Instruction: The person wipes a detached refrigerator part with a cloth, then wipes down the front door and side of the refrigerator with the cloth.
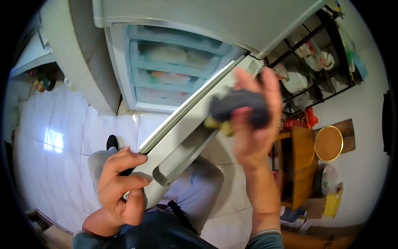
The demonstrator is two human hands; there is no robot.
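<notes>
The lower fridge door (188, 120) stands swung open, its top edge running diagonally in front of me, with a recessed handle groove (186, 155) along it. My left hand (124, 182) grips the near corner of this door, fingers bent over the top edge. Blurred by motion, my right hand (257, 120) is above the far half of the door. It holds a dark grey cloth (240, 106) with a yellowish part (219, 125) below it. Whether the cloth touches the door I cannot tell.
Behind the door are pale blue translucent freezer drawers (174, 74) with bags inside. The upper fridge door (199, 20) is above. At right stand a black wire rack (323, 79), a wooden cabinet (304, 162) and a round board (328, 143). A pillar (89, 54) is at left.
</notes>
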